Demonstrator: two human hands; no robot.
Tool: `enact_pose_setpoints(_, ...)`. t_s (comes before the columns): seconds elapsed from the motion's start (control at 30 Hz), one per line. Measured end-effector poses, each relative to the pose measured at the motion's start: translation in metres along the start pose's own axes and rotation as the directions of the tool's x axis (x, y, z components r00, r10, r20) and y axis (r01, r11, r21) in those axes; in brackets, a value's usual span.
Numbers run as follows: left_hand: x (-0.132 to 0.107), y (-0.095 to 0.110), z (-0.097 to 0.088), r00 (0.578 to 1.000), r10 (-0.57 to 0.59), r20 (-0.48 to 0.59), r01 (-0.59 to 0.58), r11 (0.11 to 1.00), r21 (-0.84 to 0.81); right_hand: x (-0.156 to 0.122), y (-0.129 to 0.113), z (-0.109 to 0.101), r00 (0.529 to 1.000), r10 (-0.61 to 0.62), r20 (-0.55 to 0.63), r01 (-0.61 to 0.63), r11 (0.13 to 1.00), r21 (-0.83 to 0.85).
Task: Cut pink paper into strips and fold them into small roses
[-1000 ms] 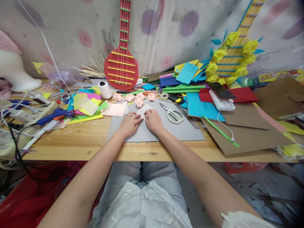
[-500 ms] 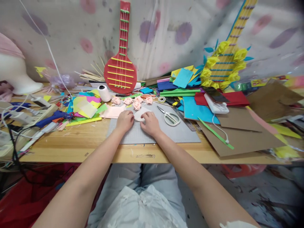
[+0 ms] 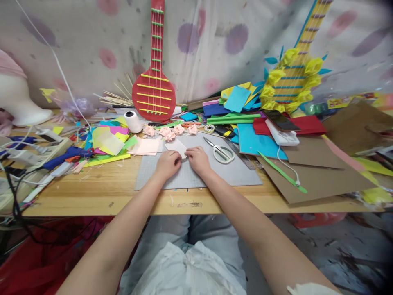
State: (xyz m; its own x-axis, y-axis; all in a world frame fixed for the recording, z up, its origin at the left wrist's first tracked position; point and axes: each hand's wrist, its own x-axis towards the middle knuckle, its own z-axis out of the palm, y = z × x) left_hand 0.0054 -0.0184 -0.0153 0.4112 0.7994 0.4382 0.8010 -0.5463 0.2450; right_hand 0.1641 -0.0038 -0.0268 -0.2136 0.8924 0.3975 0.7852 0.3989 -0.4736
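A small pale pink paper square [image 3: 176, 147] is held just above the grey cutting mat [image 3: 196, 179]. My left hand [image 3: 168, 164] pinches its near edge, fingers curled in. With its fingertips my right hand [image 3: 198, 159] grips the right corner of the same paper. Right beyond the paper lie several crumpled pink paper flowers [image 3: 167, 133]. A stack of flat pink paper sheets [image 3: 145, 146] rests to the left of my hands. White-handled scissors [image 3: 223, 154] lie on the mat to the right, blades pointing away to the left.
A glue gun [image 3: 66, 157] and power strip [image 3: 58, 149] with cables sit at left. Behind the flowers are a white thread spool [image 3: 133, 122] and a red paper lute [image 3: 154, 96]. Brown cardboard [image 3: 316, 180] and a yellow lute with flowers [image 3: 288, 82] occupy the right.
The paper has turned from a rounded outline to a flatter square facing me, and both hands have shifted slightly nearer and to the right. The camera view has tilted a little.
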Motion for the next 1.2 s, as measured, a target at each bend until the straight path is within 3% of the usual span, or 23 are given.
enact_pose_setpoints(0.4, 0.004, -0.008, 0.004, 0.999, -0.013, 0.048, 0.018, 0.993, -0.115, 0.001, 0.009, 0.0, 0.999, 0.033, 0.04, -0.036, 0.997, 0.063)
enact_pose_setpoints(0.7, 0.013, -0.016, 0.011, 0.953, -0.287, 0.095, 0.302, 0.904, -0.304, -0.001, 0.006, -0.001, 0.999, 0.006, 0.045, -0.007, 1.0, 0.024)
enact_pose_setpoints(0.87, 0.015, -0.01, 0.011, 0.928, -0.365, 0.08, 0.373, 0.889, -0.267, -0.001, 0.007, 0.0, 0.999, -0.012, 0.044, 0.012, 1.0, 0.012)
enact_pose_setpoints(1.2, 0.015, -0.003, 0.01, 0.932, -0.36, 0.041, 0.362, 0.92, -0.151, -0.002, 0.007, -0.001, 0.998, -0.028, 0.063, 0.029, 1.0, -0.01)
